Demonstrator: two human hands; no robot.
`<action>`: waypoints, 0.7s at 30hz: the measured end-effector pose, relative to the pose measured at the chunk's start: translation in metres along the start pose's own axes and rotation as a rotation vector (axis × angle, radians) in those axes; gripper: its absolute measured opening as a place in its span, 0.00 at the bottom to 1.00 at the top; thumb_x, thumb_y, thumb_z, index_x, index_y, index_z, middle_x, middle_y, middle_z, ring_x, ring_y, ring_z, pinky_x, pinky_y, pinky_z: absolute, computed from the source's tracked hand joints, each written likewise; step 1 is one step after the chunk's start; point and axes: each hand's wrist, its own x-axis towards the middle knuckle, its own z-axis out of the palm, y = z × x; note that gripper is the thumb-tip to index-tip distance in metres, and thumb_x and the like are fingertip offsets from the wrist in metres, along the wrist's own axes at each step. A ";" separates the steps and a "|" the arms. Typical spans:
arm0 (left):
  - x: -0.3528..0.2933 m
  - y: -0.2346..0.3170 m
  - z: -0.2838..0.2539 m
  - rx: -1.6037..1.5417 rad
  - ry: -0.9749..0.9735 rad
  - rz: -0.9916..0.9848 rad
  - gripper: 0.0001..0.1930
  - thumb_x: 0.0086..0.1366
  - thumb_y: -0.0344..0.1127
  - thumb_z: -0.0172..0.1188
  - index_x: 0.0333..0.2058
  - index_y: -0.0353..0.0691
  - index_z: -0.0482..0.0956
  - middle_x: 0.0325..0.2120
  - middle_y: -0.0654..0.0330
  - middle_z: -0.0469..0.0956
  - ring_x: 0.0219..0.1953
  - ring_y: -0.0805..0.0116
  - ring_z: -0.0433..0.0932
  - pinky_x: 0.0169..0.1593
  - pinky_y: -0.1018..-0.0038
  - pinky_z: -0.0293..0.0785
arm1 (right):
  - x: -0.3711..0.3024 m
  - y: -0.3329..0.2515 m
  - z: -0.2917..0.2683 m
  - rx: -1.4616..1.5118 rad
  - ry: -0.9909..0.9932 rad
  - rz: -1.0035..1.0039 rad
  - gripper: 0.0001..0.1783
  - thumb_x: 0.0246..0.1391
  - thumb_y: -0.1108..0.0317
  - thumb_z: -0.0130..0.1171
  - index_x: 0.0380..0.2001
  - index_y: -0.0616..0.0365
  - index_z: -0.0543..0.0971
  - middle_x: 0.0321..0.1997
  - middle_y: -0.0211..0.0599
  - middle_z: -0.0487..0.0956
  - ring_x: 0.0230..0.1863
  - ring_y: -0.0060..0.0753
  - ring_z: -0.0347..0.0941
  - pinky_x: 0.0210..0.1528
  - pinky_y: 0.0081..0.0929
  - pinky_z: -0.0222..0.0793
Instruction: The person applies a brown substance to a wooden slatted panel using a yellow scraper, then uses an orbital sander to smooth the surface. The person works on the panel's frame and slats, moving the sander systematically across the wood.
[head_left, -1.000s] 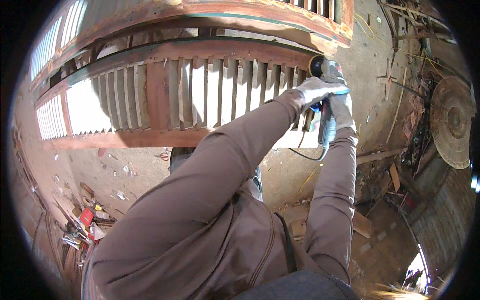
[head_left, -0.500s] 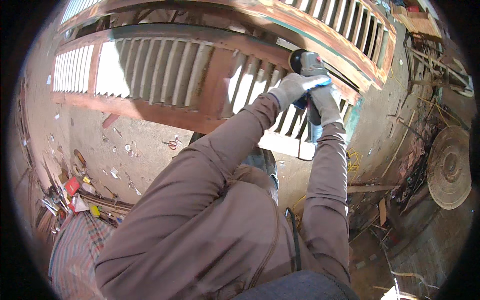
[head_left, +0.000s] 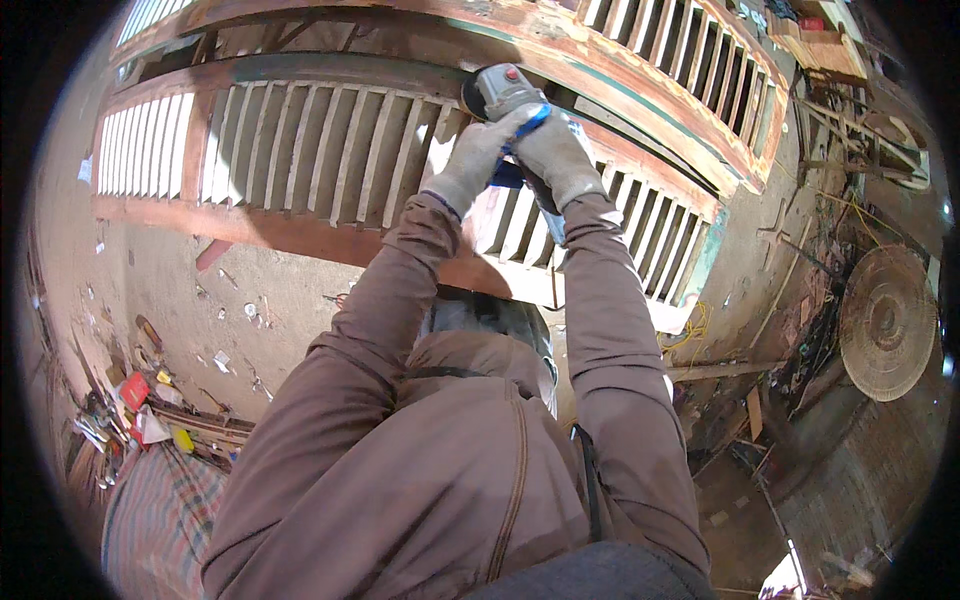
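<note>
An angle grinder (head_left: 500, 88) with a grey head, a red button and blue parts is gripped in both my gloved hands. My left hand (head_left: 478, 160) closes round it near the head, on the left side. Just behind, my right hand (head_left: 556, 158) wraps the body of the tool. The dark disc at the front rests at or just over the far rail of a wooden louvred shutter (head_left: 330, 225); whether it touches, I cannot tell. Slats run across the shutter, and its reddish wood is partly bare, with green paint at the right end.
A second louvred shutter (head_left: 640, 105) lies beyond the first. Right of me are a round woven tray (head_left: 888, 322) and scrap wood. A yellow cord (head_left: 690, 333) coils near the shutter's right end. Striped cloth (head_left: 160, 520) and mixed clutter lie at the lower left.
Both hands have carried the angle grinder leftward along the far rail, from near the shutter's right end to about its middle. My arms and body have swung left with it.
</note>
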 end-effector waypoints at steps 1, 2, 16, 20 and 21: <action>-0.001 0.000 0.009 0.025 -0.005 -0.026 0.30 0.67 0.60 0.66 0.52 0.38 0.83 0.39 0.59 0.85 0.32 0.67 0.87 0.33 0.69 0.87 | -0.005 0.003 -0.010 -0.102 0.016 0.084 0.34 0.51 0.44 0.69 0.54 0.58 0.83 0.51 0.55 0.85 0.56 0.55 0.82 0.56 0.42 0.77; 0.000 -0.003 0.025 0.013 -0.036 0.011 0.30 0.67 0.59 0.66 0.51 0.35 0.83 0.38 0.58 0.85 0.32 0.67 0.87 0.33 0.70 0.87 | -0.008 0.010 -0.019 -0.202 0.031 0.169 0.34 0.50 0.44 0.69 0.54 0.58 0.83 0.51 0.55 0.85 0.56 0.55 0.82 0.57 0.43 0.78; 0.054 -0.083 0.237 0.319 -0.382 -0.200 0.35 0.57 0.67 0.72 0.45 0.37 0.89 0.36 0.59 0.86 0.36 0.68 0.84 0.40 0.70 0.80 | -0.085 0.244 -0.128 0.014 0.302 0.356 0.24 0.59 0.50 0.62 0.52 0.55 0.83 0.44 0.48 0.87 0.43 0.49 0.84 0.48 0.40 0.78; 0.063 -0.108 0.301 0.216 -0.477 -0.174 0.32 0.59 0.62 0.74 0.47 0.38 0.89 0.40 0.60 0.86 0.40 0.69 0.83 0.42 0.70 0.80 | -0.108 0.275 -0.176 0.154 0.353 0.540 0.25 0.57 0.49 0.63 0.51 0.54 0.83 0.45 0.49 0.87 0.44 0.53 0.85 0.47 0.42 0.80; 0.064 -0.116 0.316 0.167 -0.511 -0.158 0.31 0.59 0.60 0.74 0.48 0.38 0.88 0.41 0.61 0.86 0.41 0.70 0.83 0.42 0.70 0.80 | -0.113 0.307 -0.182 0.119 0.383 0.545 0.26 0.57 0.48 0.64 0.51 0.55 0.84 0.46 0.50 0.87 0.46 0.52 0.85 0.48 0.42 0.80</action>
